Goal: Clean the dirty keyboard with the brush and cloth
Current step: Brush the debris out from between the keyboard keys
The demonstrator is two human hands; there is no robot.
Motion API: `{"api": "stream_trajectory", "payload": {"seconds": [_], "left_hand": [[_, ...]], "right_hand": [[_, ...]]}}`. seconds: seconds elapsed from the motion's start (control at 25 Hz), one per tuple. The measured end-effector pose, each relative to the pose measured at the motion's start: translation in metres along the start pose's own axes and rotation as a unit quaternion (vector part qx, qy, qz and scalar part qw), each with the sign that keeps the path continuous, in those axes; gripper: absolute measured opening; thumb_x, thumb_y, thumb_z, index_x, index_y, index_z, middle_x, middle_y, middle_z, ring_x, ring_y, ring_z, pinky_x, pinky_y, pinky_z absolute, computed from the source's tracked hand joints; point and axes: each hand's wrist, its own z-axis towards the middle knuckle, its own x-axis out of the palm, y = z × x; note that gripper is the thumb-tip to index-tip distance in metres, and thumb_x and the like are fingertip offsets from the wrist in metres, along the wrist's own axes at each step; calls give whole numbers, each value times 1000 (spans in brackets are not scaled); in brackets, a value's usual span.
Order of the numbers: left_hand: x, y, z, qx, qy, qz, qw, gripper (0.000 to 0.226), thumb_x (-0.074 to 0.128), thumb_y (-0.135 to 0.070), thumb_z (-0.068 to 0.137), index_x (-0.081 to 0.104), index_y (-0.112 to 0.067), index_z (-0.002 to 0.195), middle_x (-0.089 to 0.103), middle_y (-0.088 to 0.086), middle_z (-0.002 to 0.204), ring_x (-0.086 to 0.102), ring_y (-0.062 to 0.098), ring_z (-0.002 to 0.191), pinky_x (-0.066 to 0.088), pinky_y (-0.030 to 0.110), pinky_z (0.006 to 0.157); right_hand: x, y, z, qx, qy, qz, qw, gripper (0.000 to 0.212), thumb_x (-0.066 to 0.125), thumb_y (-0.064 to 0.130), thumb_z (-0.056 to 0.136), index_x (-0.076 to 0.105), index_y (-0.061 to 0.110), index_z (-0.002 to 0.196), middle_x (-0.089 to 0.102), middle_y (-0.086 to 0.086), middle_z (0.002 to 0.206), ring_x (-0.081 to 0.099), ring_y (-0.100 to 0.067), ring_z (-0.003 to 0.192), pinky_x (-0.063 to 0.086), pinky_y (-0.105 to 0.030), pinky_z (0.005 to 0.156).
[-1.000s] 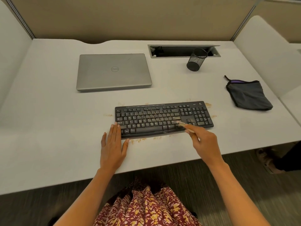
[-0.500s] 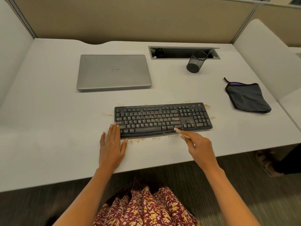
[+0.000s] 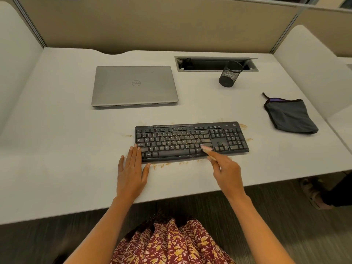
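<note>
Your keyboard [image 3: 171, 141] lies flat on the surface [image 3: 57, 130], its long edge toward you, and everything here is placed from it. Your left grip [image 3: 131, 172] lies flat and open at the keyboard's near left corner, fingers straight and together. The fingertips touch the keyboard's left end, the thumb points along its front edge, and the grip holds nothing. Your right grip [image 3: 226, 172] sits at the keyboard's near edge, right of the space bar, its fingers curled round the thin handle of the brush [image 3: 206, 149]. The brush's pale tip rests on the bottom rows of keys, just left of the arrow cluster, and the handle slants back toward you into the grip.

Brownish crumbs [image 3: 162, 165] lie on the surface along the keyboard's front edge, with smaller patches off its left end, its far right corner and its right end. Specks show among the letter keys too.

The cloth [image 3: 289, 116], dark grey with a purple band at one edge, lies rumpled to the right of the keyboard and a little beyond it, well apart and untouched. A closed silver laptop [image 3: 135, 85] lies beyond the keyboard's left half. A black mesh cup [image 3: 229, 75] stands beyond its right half, just in front of an open cable slot [image 3: 205, 64]
</note>
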Motion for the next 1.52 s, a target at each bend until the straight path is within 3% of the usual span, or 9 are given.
{"api": "stream_trajectory", "payload": {"seconds": [0.24,0.32,0.44,0.6,0.76,1.08,1.2,1.36,1.52], "left_hand": [[1,0,1,0,2,-1,1000,71,21,-51,99,18,-9,156,17,7,162,7,16,150,10,44,122],[1,1,1,2,1,-3,1000,71,21,-51,99,18,-9,156,18,7,162,8,17,150,10,45,122],[0,1,0,3,-1,-10,1000,70,22,-51,99,19,-9,156,18,7,162,9,17,150,11,45,122],[0,0,0,2,-2,-11,1000,70,23,-50,99,19,-9,156,18,6,162,8,16,150,10,44,122],[0,0,1,1,0,-8,1000,70,23,-50,99,19,-10,156,18,6,162,7,15,150,9,44,122],[0,1,1,-1,-1,-7,1000,70,24,-50,99,19,-9,156,17,6,162,9,15,150,11,45,122],[-1,0,1,3,-2,-2,1000,70,24,-48,99,21,-7,155,20,7,162,12,17,150,14,47,121],[-2,0,0,2,-2,-7,1000,69,25,-48,99,22,-6,155,22,9,161,15,19,150,15,47,121],[-3,-1,0,-4,-3,-8,1000,69,23,-49,100,21,-7,155,21,8,161,13,18,150,14,46,121]], "right_hand": [[-4,16,-23,1,-32,59,998,36,65,5,90,64,19,123,65,14,105,66,-9,86,54,-18,73],[-10,8,-19,31,-82,42,995,32,65,6,90,66,13,121,65,13,102,66,-15,79,53,-22,69],[-11,-4,-13,67,-118,11,991,27,60,17,93,69,7,116,71,3,97,70,-14,80,49,-14,72],[13,16,-19,30,-52,27,998,33,58,18,95,64,13,127,70,6,112,66,0,83,52,-12,70],[42,45,-23,-35,8,60,998,34,57,17,98,60,12,132,65,6,126,64,-2,107,55,-20,86],[47,73,-9,-129,90,47,986,28,56,18,94,67,11,119,71,-2,115,66,-14,105,55,-25,89],[28,57,-3,-95,76,58,991,31,66,7,90,67,14,121,72,1,109,67,-10,97,55,-21,83],[-4,30,-1,-15,34,29,999,28,64,13,93,67,20,120,73,5,100,66,-5,86,56,-24,73],[-21,9,0,27,-15,-9,999,26,64,10,92,69,15,117,73,2,98,68,-12,84,55,-26,72]]}}
